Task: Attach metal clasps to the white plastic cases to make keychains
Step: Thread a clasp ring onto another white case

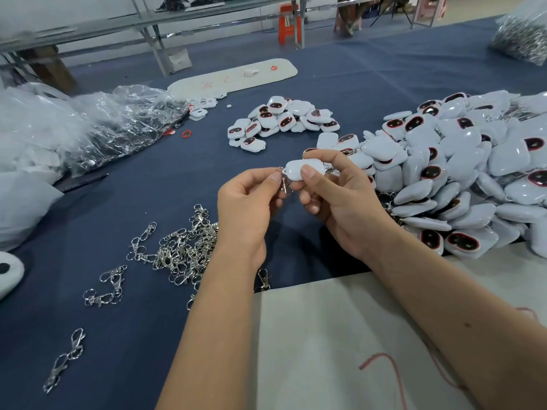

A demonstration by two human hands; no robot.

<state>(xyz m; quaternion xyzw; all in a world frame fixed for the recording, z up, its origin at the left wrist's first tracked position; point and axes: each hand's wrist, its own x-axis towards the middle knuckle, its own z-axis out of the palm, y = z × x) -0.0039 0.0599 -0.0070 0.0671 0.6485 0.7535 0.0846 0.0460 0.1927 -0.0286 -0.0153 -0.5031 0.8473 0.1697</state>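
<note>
My right hand (334, 196) grips a white plastic case (296, 170) between thumb and fingers above the blue table. My left hand (248, 202) pinches a metal clasp (283, 184) at the case's left corner, and the clasp hangs down between my two hands. A loose heap of metal clasps (180, 250) lies on the cloth to the left of my left forearm. To the right is a big pile of white cases with dark red-rimmed windows (461, 179). A smaller pile of cases (281, 119) sits further back in the middle.
Crumpled clear plastic bags (88, 125) fill the left side. A white oblong tray (233, 76) lies at the back. A pale sheet (340, 335) covers the near table edge under my forearms. A bag of metal parts (524, 37) sits far right.
</note>
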